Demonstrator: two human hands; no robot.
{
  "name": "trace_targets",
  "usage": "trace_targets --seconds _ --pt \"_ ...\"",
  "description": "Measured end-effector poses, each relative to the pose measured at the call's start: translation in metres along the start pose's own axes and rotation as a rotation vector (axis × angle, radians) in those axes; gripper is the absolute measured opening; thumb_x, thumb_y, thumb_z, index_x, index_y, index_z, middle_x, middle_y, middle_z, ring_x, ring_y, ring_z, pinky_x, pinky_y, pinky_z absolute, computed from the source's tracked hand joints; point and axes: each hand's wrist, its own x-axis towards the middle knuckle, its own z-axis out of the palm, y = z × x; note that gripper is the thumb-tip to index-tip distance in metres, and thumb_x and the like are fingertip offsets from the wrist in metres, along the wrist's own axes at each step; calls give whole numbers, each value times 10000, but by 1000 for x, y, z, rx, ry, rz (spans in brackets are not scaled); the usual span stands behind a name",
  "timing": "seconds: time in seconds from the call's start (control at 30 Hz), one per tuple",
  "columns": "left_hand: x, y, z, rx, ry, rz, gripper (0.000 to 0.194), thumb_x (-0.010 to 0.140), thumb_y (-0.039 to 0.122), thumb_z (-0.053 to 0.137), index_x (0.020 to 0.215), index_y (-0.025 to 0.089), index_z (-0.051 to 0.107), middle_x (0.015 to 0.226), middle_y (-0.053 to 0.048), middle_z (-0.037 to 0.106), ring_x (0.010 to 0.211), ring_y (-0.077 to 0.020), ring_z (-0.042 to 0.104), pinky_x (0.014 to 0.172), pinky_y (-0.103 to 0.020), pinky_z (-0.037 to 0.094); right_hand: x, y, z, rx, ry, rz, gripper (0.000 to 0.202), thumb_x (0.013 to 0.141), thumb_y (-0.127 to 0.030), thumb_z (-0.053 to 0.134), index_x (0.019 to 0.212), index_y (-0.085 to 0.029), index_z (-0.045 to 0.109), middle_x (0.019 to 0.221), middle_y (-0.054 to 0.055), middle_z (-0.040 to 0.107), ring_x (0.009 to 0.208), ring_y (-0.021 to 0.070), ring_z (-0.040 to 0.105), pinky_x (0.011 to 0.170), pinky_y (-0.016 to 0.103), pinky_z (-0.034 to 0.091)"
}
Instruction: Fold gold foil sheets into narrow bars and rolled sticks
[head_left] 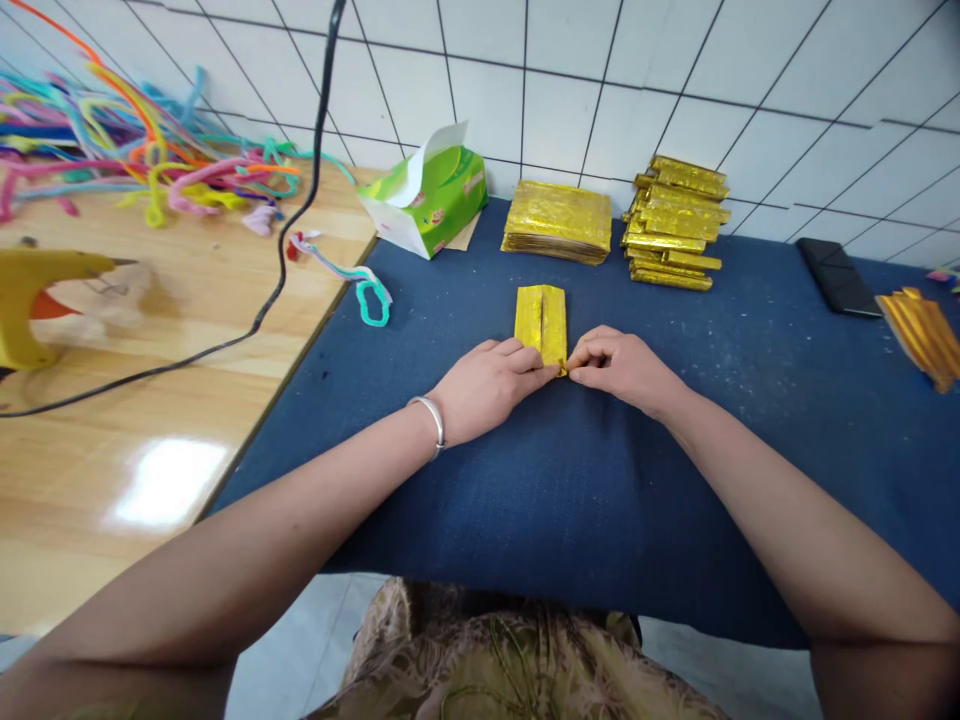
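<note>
A small sheet of gold foil paper (553, 318) lies on the dark blue cloth, its two sides folded in to a seam down the middle. My left hand (496, 385), with a silver bangle at the wrist, holds the paper down at its near left part, fingers together and thumb along the near edge. At the near right corner my right hand (616, 365) is closed, thumb and forefinger pinching the paper's edge. The fingers hide part of the near fold.
Behind stand a stack of gold paper (556, 215), a pile of folded gold strips (679, 220) and a green tissue pack (442, 200). A phone (836, 277) and orange-gold strips (922, 330) lie right. Leftward are a yellow glue gun (34, 300), black cord (283, 270) and pipe cleaners (150, 160).
</note>
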Motion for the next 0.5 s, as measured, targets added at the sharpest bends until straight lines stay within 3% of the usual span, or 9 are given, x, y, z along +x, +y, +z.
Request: trace_targets --seconds 0.3,0.5 --pt "0 0 1 3 -6 -7 434 920 168 440 1339 275 479 1031 -58 587 928 -194 488 774 -314 356 -3 3 -3 -36 -40 -14 76 706 -217 639 762 -200 688 909 18 568 616 82 520 631 276 462" --pt "0 -1 2 -11 -13 -4 449 923 157 425 1357 265 462 1030 -61 584 929 -193 488 777 -313 363 -9 13 -13 -243 -85 -306 214 825 -212 526 936 -269 700 980 26 602 875 151 573 802 316 459"
